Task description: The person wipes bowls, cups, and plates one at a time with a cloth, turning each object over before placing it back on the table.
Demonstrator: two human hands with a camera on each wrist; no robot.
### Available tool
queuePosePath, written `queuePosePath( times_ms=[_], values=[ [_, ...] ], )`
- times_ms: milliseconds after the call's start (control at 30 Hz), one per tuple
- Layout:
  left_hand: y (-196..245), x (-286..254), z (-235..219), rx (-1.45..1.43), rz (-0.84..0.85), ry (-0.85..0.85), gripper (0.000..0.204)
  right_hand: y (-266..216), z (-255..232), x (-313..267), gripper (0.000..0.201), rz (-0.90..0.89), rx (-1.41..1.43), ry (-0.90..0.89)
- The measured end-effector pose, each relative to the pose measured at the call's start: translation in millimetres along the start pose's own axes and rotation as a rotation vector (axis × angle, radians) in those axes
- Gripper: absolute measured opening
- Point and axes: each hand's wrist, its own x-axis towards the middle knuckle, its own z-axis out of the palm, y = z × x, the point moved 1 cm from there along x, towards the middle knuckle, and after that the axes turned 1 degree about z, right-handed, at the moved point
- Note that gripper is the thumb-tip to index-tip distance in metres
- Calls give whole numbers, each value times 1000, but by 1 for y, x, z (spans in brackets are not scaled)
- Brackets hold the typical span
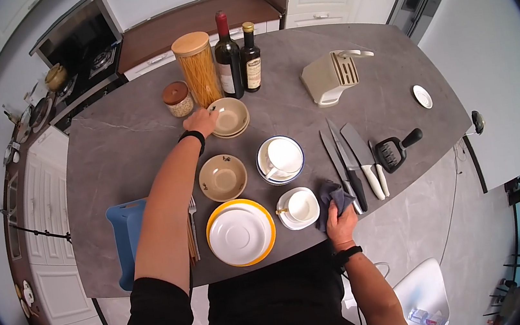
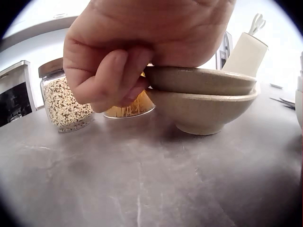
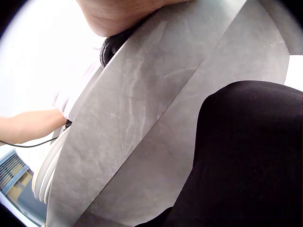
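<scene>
Two stacked beige bowls [image 1: 229, 117] stand near the glass jars. The left hand [image 1: 202, 122] pinches the left rim of the upper bowl [image 2: 203, 79], fingers curled, as the left wrist view shows; the lower bowl [image 2: 203, 109] rests on the table. Nearer the front lies another beige bowl [image 1: 223, 178]. At the front edge, the right hand [image 1: 342, 224] grips a dark grey cloth [image 1: 335, 203], between the white cup [image 1: 302, 206] on its saucer and the knives. In the right wrist view only part of that hand [image 3: 123, 14] and a dark bit of cloth show.
Behind the bowls stand a grain jar [image 1: 178, 100], a pasta jar [image 1: 198, 72] and two bottles [image 1: 228, 62]. Stacked plates [image 1: 241, 232], a blue tray [image 1: 128, 237], several knives [image 1: 364, 163], a knife block [image 1: 332, 77] and a small white dish [image 1: 423, 97] are also on the table.
</scene>
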Motion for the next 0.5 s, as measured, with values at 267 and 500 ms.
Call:
queuePosePath(
  times_ms=[267,500],
  values=[
    [-2,-3,6,-148,-55,176,66,1,1,0,20,-14,-15,-7],
    [-23,-61,-18,-108,-46,5,72,1,-1,0,20,-44,-6,13]
  ],
)
